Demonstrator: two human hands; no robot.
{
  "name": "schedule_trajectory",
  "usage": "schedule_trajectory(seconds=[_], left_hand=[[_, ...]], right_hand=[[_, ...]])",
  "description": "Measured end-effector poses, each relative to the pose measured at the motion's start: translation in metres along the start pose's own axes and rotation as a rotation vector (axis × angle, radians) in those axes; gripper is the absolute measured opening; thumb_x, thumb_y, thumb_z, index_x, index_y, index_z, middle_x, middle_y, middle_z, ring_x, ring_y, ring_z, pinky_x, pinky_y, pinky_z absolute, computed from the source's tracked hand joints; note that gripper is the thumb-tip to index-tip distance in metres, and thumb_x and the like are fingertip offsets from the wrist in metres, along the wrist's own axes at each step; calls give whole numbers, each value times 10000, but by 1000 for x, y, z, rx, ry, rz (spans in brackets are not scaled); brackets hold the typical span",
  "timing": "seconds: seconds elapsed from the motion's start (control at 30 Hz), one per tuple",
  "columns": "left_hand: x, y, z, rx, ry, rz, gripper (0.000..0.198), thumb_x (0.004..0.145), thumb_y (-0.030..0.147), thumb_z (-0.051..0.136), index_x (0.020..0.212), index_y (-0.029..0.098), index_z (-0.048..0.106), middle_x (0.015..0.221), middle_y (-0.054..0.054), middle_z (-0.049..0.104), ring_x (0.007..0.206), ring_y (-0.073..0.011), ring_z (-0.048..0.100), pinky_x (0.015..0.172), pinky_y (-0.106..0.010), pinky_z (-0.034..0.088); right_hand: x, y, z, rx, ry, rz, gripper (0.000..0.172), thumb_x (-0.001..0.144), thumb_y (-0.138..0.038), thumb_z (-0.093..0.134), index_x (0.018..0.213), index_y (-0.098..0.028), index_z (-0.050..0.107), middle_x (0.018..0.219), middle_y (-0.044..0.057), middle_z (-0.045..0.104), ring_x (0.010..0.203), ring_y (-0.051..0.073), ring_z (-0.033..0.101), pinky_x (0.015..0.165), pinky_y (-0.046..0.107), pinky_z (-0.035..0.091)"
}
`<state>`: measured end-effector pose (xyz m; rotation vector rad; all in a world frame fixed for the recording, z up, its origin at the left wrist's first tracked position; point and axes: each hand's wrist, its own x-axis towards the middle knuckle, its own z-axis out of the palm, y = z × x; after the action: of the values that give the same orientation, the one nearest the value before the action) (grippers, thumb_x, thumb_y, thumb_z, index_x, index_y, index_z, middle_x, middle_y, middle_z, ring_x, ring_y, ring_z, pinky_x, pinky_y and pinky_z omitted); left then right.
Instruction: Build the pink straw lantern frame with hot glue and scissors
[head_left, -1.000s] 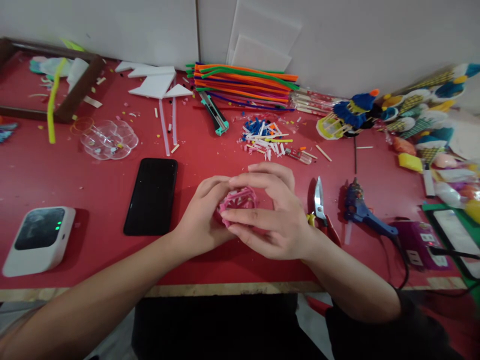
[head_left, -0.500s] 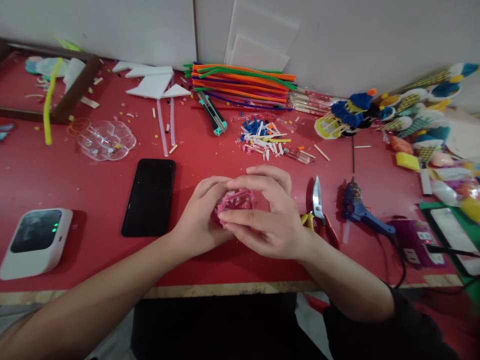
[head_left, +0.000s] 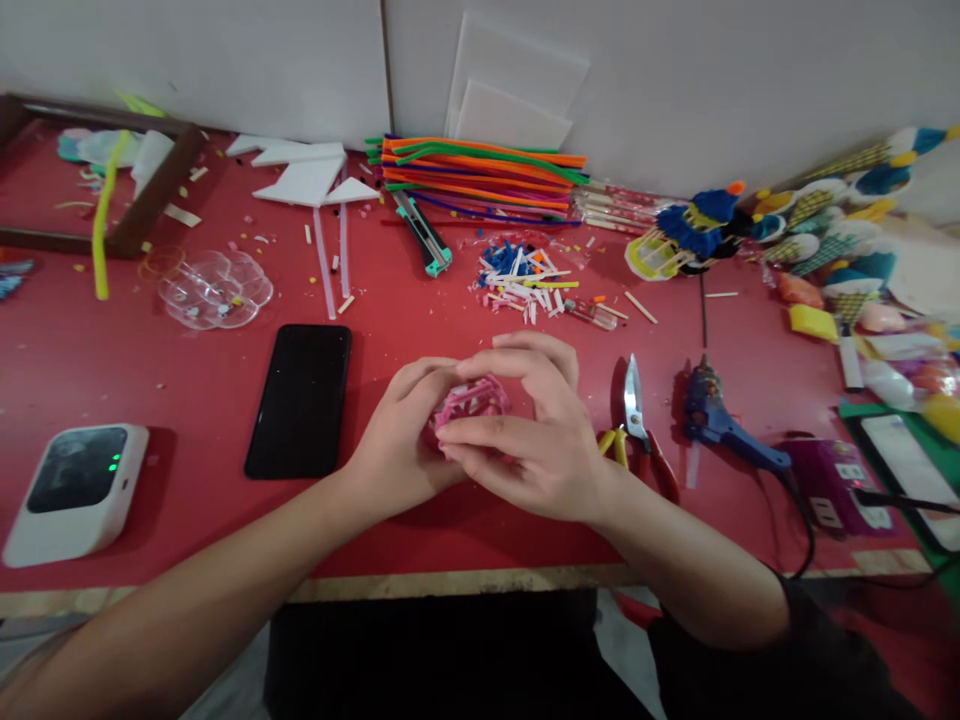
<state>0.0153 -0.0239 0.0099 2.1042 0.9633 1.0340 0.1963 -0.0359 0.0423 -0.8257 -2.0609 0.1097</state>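
A small pink lattice piece (head_left: 469, 403), built from pink sticks, sits between both of my hands just above the red table (head_left: 187, 500). My left hand (head_left: 401, 440) cups it from the left with fingers curled round it. From the right, my right hand (head_left: 536, 440) closes over it, thumb and fingers pinching its front and top. Much of the piece is hidden by my fingers.
A black phone (head_left: 300, 398) lies left of my hands and a white device (head_left: 75, 490) at the near left. Snips (head_left: 637, 410) and a blue glue gun (head_left: 720, 425) lie to the right. Cut stick bits (head_left: 525, 280), pipe cleaners (head_left: 480, 175) and a clear tray (head_left: 214, 290) lie behind.
Both hands stay closed on the pink piece with only slight finger shifts. The view has tilted a little.
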Motion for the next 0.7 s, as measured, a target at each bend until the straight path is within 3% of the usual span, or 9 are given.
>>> schedule_trajectory(seconds=[0.23, 0.43, 0.57, 0.7], left_hand=[[-1, -1, 0, 1, -6, 34, 370, 845, 257, 699, 1190, 224, 569, 1190, -82, 651, 1107, -263, 644, 952, -436, 568], [-2, -4, 1, -35, 3, 0, 409, 805, 299, 763, 1173, 235, 597, 1205, -86, 667, 1133, -279, 652, 946, -448, 578], [0, -5, 0, -128, 65, -1, 466, 783, 302, 809, 1195, 249, 598, 1211, -77, 694, 1121, -273, 674, 977, -464, 569], [3, 1, -3, -292, 117, -86, 533, 748, 320, 844, 1228, 248, 624, 1261, -107, 691, 1130, -280, 687, 996, -464, 564]], right_hand=[[2, -2, 0, 6, -17, 19, 27, 883, -243, 723, 883, -253, 747, 1184, 73, 655, 1175, 266, 549, 1074, 554, 456], [1, -2, 1, 13, -27, 51, 64, 890, -247, 699, 895, -266, 760, 1195, 70, 628, 1150, 266, 558, 1035, 535, 460], [1, 0, -5, 47, 0, 14, 184, 930, -254, 591, 1037, -254, 739, 1223, 89, 611, 1143, 258, 588, 1036, 528, 459], [-2, 6, -14, 53, 53, 65, 280, 910, -272, 589, 1173, -226, 672, 1201, 97, 642, 1114, 257, 610, 1022, 519, 470]])
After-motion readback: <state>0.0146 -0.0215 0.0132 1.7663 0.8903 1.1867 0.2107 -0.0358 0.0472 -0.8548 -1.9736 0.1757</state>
